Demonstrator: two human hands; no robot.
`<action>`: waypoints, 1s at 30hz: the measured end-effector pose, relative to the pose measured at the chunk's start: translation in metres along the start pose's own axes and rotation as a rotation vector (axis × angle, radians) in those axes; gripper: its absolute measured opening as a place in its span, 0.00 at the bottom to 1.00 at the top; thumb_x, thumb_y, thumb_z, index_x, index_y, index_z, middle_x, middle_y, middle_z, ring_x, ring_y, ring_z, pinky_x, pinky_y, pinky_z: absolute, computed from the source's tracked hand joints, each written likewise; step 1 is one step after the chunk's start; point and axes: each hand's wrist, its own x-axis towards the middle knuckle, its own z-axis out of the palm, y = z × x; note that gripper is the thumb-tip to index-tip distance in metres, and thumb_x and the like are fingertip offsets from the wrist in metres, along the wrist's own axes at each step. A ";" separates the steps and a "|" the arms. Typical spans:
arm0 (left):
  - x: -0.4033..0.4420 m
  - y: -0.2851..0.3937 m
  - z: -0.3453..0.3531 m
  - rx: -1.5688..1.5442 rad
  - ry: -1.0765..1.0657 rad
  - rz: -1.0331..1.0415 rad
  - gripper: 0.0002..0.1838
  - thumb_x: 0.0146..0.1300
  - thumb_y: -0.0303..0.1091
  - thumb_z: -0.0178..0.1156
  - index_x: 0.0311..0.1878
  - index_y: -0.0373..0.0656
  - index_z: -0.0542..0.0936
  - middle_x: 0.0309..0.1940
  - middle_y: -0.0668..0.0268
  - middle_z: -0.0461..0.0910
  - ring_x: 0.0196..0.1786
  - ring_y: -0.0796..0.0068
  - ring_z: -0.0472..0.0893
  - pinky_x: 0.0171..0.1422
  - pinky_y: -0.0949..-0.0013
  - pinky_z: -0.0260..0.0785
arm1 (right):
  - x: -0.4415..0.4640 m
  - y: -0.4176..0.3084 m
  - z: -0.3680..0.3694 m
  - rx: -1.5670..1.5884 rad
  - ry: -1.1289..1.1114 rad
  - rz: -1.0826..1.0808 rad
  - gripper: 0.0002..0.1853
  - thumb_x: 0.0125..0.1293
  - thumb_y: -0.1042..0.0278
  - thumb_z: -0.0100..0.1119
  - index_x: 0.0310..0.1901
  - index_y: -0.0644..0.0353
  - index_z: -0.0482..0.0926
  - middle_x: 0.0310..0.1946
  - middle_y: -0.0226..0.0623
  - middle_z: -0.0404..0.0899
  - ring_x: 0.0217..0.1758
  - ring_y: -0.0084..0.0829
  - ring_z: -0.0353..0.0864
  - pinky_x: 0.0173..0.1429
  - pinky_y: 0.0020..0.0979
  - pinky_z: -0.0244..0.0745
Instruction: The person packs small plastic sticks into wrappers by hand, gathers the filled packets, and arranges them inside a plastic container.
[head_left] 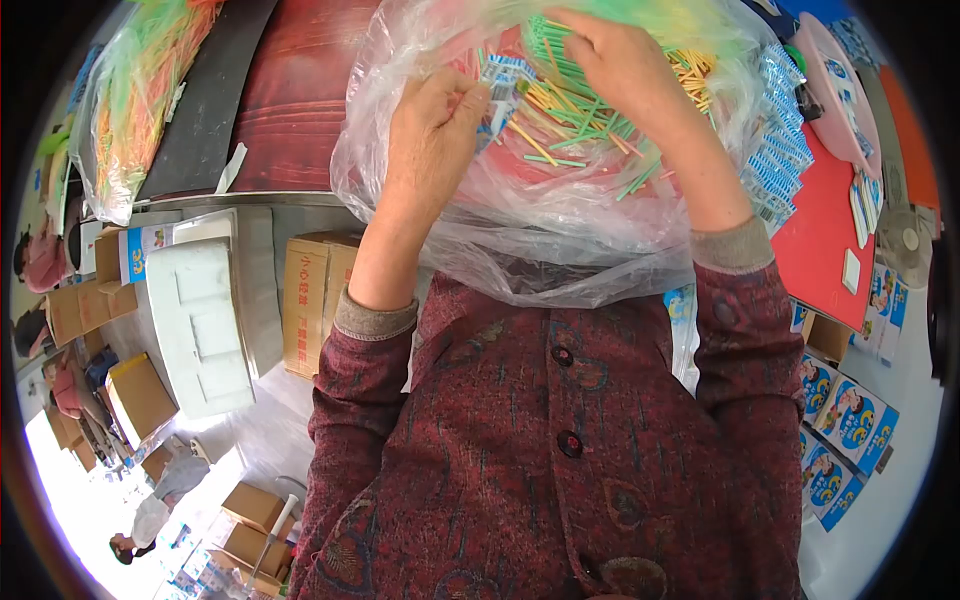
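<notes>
Left hand (436, 128) at blue-white packet (506, 74)

You wear a maroon jacket (490, 480), its cloth flecked with dark streaks and printed with rounded, leaf-like motifs outlined in muted blue and brown. Down your front runs a straight placket, with an upper button (562, 356) and a lower button (569, 443), both round and dark; your matching sleeves end in plain grey-brown cuffs, left (375, 318) and right (733, 248), above a bare left hand (432, 135) and right hand (630, 70).
</notes>
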 end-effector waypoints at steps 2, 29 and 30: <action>0.001 0.002 -0.002 -0.326 0.029 -0.131 0.08 0.66 0.33 0.56 0.35 0.38 0.79 0.28 0.70 0.79 0.28 0.87 0.72 0.32 0.81 0.63 | 0.005 -0.005 -0.004 0.094 0.072 0.014 0.15 0.65 0.60 0.53 0.50 0.57 0.79 0.31 0.48 0.81 0.32 0.44 0.80 0.39 0.37 0.73; 0.010 -0.006 -0.012 -0.901 -0.022 -0.186 0.09 0.69 0.29 0.52 0.45 0.36 0.77 0.37 0.67 0.82 0.37 0.84 0.79 0.41 0.81 0.70 | -0.032 -0.015 0.015 -0.348 -0.267 0.074 0.12 0.59 0.62 0.59 0.36 0.63 0.78 0.36 0.45 0.79 0.42 0.45 0.80 0.47 0.43 0.75; 0.010 -0.006 -0.012 -0.900 -0.021 -0.186 0.09 0.69 0.29 0.52 0.45 0.36 0.77 0.37 0.67 0.82 0.37 0.84 0.79 0.41 0.81 0.70 | -0.032 -0.013 0.014 -0.324 -0.270 0.090 0.11 0.60 0.63 0.57 0.37 0.63 0.78 0.36 0.46 0.79 0.42 0.46 0.80 0.47 0.43 0.74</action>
